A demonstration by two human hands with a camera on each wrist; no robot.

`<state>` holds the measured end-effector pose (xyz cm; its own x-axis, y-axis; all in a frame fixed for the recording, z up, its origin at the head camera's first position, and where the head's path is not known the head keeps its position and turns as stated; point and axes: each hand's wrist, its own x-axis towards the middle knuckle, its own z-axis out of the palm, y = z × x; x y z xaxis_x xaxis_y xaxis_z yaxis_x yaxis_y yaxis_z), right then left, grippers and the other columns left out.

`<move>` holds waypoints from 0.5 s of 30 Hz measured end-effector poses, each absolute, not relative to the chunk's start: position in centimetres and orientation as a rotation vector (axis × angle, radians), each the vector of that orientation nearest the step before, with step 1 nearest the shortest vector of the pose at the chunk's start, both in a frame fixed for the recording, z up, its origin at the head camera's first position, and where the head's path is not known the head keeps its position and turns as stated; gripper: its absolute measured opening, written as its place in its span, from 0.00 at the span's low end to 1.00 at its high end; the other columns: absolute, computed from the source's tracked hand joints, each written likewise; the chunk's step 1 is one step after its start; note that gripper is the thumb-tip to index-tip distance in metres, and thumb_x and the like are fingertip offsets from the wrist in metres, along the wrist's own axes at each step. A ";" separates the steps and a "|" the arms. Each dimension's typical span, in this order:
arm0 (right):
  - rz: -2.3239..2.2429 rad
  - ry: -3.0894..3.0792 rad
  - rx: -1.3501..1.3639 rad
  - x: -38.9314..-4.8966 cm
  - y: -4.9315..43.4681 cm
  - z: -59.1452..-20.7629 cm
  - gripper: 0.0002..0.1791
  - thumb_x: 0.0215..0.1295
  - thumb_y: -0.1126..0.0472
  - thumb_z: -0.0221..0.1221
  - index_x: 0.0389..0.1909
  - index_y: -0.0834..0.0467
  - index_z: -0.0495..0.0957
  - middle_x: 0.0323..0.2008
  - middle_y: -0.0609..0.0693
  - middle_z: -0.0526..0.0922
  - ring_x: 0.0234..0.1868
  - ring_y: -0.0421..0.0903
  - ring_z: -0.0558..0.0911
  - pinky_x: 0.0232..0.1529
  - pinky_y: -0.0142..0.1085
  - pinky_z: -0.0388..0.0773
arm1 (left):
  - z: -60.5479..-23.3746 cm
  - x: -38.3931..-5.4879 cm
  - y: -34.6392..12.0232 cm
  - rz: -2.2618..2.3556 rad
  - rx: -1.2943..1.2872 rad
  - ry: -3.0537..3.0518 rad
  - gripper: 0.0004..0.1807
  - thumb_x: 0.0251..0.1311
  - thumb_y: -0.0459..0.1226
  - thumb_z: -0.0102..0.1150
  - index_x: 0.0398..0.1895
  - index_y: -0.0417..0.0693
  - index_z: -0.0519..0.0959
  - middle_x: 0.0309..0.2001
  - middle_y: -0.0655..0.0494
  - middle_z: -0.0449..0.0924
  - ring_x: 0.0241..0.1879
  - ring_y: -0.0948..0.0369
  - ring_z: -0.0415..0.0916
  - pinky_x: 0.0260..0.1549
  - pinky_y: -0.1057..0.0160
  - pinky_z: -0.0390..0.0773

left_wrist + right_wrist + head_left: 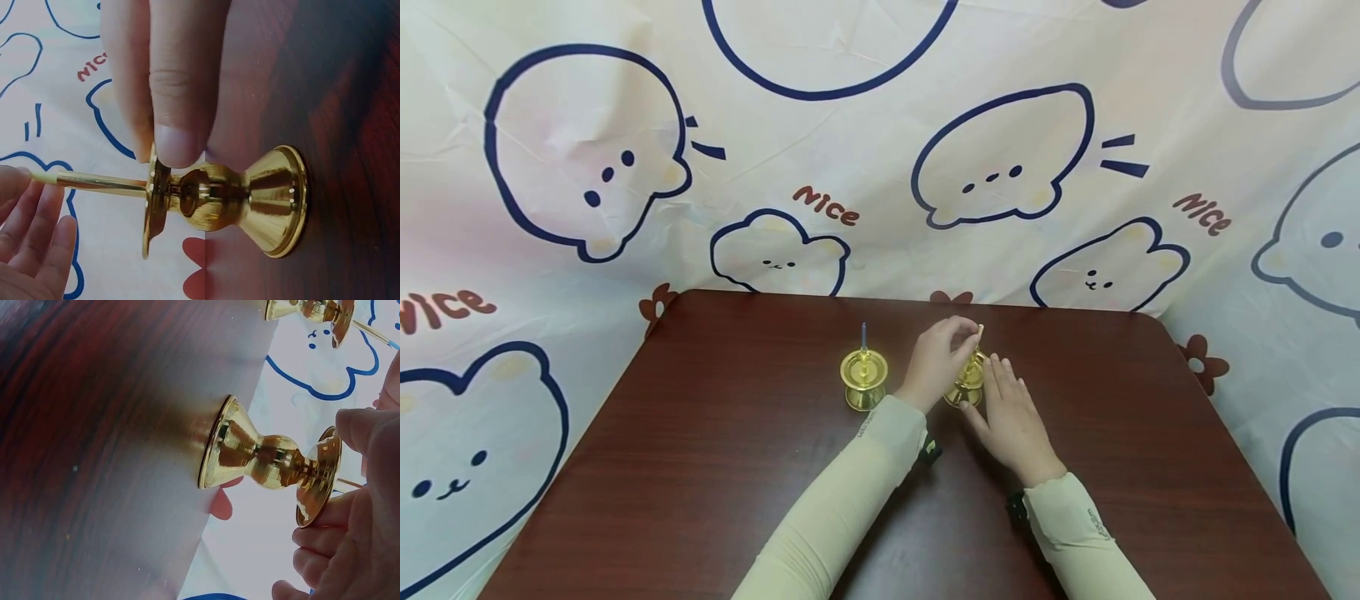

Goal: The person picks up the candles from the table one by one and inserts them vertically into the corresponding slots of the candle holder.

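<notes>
On the far part of the table, a brass candle holder (967, 387) stands upright, with a wide dish, a round stem and a flared foot. My left hand (934, 365) pinches a thin pale yellow candle (46, 178) at the top of the holder's slim gold tube (103, 184). How deep the candle sits in the tube is hidden. Around the dish (319, 481), my right hand (1018, 425) holds the rim between thumb and fingers. To the left, a matching brass candle holder (864, 392) bears a thin blue candle (864, 336), untouched by either hand.
A dark red-brown wooden table (700, 467) lies under everything. Behind it hangs a pale cloth (880, 167) with blue-outlined cartoon animals. The table's far edge runs close behind both holders. Each wrist wears a dark strap under a cream sleeve (835, 492).
</notes>
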<state>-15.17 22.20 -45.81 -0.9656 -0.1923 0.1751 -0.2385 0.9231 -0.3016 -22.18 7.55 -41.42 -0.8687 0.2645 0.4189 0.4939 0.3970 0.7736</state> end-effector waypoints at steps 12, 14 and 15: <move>0.490 -2.937 0.337 -15.2 22.1 -45.8 0.43 0.74 0.49 0.59 0.75 0.73 0.55 0.76 0.70 0.55 0.77 0.66 0.53 0.72 0.63 0.54 | -41.5 -22.0 7.1 -1.466 -0.655 -2.455 0.09 0.72 0.37 0.60 0.50 0.44 0.82 0.48 0.53 0.84 0.51 0.60 0.81 0.51 0.69 0.78; 0.491 -2.936 0.335 -15.2 22.1 -45.8 0.43 0.73 0.49 0.59 0.75 0.73 0.55 0.76 0.70 0.55 0.77 0.66 0.53 0.72 0.63 0.54 | -41.4 -21.9 7.1 -1.470 -0.658 -2.460 0.09 0.72 0.37 0.59 0.50 0.44 0.81 0.49 0.52 0.84 0.51 0.59 0.81 0.52 0.69 0.79; 0.490 -2.935 0.335 -15.1 22.1 -45.8 0.43 0.73 0.49 0.59 0.75 0.73 0.55 0.76 0.70 0.55 0.77 0.66 0.53 0.72 0.63 0.54 | -41.4 -21.8 7.0 -1.461 -0.658 -2.468 0.10 0.72 0.37 0.59 0.51 0.44 0.81 0.49 0.52 0.84 0.52 0.59 0.81 0.52 0.68 0.78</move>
<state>-15.14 22.10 -45.82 -0.9643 -0.1939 0.1804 -0.2420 0.9218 -0.3029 -21.81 7.00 -41.36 -0.8813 0.2729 0.3858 0.4695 0.4126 0.7806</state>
